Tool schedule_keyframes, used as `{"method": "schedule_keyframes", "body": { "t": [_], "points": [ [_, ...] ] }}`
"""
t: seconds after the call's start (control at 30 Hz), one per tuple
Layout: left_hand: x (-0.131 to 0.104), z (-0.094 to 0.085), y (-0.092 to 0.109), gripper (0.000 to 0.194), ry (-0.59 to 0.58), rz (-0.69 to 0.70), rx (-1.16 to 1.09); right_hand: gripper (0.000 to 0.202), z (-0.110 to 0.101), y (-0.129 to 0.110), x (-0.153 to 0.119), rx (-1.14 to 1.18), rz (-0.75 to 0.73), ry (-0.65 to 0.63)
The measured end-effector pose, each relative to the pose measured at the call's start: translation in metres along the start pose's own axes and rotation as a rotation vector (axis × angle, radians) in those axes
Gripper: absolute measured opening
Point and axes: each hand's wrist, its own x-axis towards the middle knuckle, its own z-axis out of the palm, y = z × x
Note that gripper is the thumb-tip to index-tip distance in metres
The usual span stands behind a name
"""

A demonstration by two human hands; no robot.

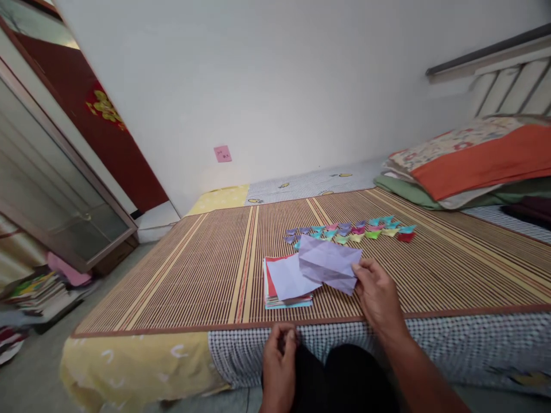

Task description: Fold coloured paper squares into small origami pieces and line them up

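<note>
Creased purple sheet (329, 263), edge pinched in R. hand (379, 293), overlapping paper stack (287, 279) in head view.
L. hand (279, 362): fingers curled in, nothing seen btwn. Light edge grip advised, w/o bending creases astray.

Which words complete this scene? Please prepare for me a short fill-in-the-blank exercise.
The right hand holds a creased sheet of ____.
The stack of sheets lies on a striped ____.
The small square on the wall is coloured ____.
Missing words: paper; mat; pink.
</note>
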Motion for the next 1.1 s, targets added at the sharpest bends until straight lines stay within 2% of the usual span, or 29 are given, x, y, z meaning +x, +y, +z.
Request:
{"method": "schedule_keyframes", "body": {
  "t": [0.03, 0.13, 0.2, 0.3, 0.37, 0.4, 0.5, 0.6, 0.67, 0.77, 0.87, 0.93, 1.03, 1.1],
  "points": [
    [0.006, -0.003, 0.008, 0.025, 0.007, 0.045, 0.036, 0.034, -0.004, -0.003, -0.004, 0.041, 0.027, 0.019],
    [0.029, -0.006, 0.026, 0.019, -0.048, 0.373, 0.294, 0.038, -0.017, -0.005, -0.014, 0.140, 0.098, 0.081],
    [0.046, -0.002, 0.037, 0.027, -0.100, 0.434, 0.351, 0.037, -0.025, -0.003, -0.017, 0.181, 0.142, 0.105],
    [0.065, 0.007, 0.055, 0.032, -0.131, 0.343, 0.264, 0.033, -0.031, -0.004, -0.019, 0.216, 0.198, 0.100],
    [0.070, 0.013, 0.070, 0.031, -0.177, 0.319, 0.215, 0.032, -0.030, -0.009, -0.021, 0.227, 0.229, 0.073],
    [0.069, 0.016, 0.078, 0.033, -0.212, 0.277, 0.164, 0.032, -0.029, -0.013, -0.023, 0.228, 0.245, 0.052],
    [0.058, 0.019, 0.099, 0.040, -0.318, -0.009, -0.210, 0.031, -0.025, -0.027, -0.034, 0.213, 0.289, -0.021],
    [0.043, 0.017, 0.110, 0.041, -0.401, -0.170, -0.384, 0.034, -0.026, -0.041, -0.047, 0.199, 0.315, -0.081],
    [0.035, 0.014, 0.112, 0.040, -0.371, -0.210, -0.433, 0.035, -0.028, -0.049, -0.055, 0.172, 0.322, -0.124],
    [0.026, 0.009, 0.109, 0.038, -0.265, -0.209, -0.442, 0.038, -0.032, -0.057, -0.065, 0.071, 0.318, -0.233],
    [0.019, 0.002, 0.108, 0.038, -0.236, -0.188, -0.392, 0.037, -0.038, -0.061, -0.072, -0.021, 0.259, -0.312],
    [0.014, -0.004, 0.108, 0.037, -0.206, -0.139, -0.283, 0.036, -0.043, -0.060, -0.076, -0.096, 0.181, -0.322],
    [0.001, -0.016, 0.106, 0.043, -0.041, 0.044, 0.021, 0.030, -0.049, -0.059, -0.086, -0.273, 0.053, -0.344],
    [-0.010, -0.024, 0.101, 0.046, -0.004, 0.020, 0.058, 0.026, -0.050, -0.059, -0.094, -0.343, 0.016, -0.404]
  ]
}}
